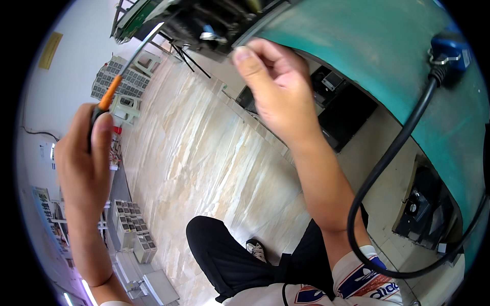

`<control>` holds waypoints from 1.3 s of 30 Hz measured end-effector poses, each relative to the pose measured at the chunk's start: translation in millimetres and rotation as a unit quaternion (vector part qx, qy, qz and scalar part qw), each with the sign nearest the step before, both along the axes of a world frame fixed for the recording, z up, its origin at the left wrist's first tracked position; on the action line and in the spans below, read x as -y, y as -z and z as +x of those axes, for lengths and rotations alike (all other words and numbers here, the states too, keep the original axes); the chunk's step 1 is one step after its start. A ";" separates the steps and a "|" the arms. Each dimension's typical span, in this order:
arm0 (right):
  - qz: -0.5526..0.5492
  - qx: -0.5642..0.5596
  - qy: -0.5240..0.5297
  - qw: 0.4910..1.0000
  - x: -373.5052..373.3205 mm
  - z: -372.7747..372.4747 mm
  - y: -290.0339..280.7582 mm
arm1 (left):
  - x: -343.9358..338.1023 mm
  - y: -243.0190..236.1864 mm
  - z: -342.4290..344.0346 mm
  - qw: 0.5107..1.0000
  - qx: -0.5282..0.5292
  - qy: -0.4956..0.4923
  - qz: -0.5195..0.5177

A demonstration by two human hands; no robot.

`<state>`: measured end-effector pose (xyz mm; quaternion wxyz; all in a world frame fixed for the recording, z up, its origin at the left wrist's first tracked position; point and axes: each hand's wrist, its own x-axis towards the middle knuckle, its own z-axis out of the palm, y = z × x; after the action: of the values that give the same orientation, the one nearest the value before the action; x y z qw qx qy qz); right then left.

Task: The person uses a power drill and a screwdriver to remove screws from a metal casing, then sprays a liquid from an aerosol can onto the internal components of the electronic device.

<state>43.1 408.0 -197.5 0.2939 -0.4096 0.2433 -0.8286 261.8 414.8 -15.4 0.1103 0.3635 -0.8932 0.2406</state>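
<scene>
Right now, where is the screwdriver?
The screwdriver is in the head view's upper left, gripped in the left hand, slanting up toward dark equipment.

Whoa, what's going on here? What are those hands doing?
A person's left hand has its grip closed around a screwdriver with an orange-and-black handle and a long metal shaft. It points up toward a dark, ridged machine by the green tabletop; I can't tell if the tip touches it. The right hand is up near the table's edge, fingers curled and thumb against the forefinger; whether it pinches anything is too hard to see.
</scene>
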 end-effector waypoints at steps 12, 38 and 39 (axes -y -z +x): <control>0.109 0.001 -0.007 0.994 -13.9 -2.0 -2.8 | -14.4 21.6 44.0 0.987 -0.129 0.050 0.084; 0.471 -0.282 0.160 0.820 -260.8 16.8 -198.5 | 48.0 -97.3 56.0 0.682 -0.051 0.088 0.725; 0.503 -0.267 0.307 0.763 -273.7 -2.9 -218.5 | 40.6 -99.5 42.9 0.656 -0.055 0.070 0.750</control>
<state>40.2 681.7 21.0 0.1104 -0.3110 0.8064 -0.4908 304.7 374.2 84.1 -0.1345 0.2719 -0.7852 -0.5398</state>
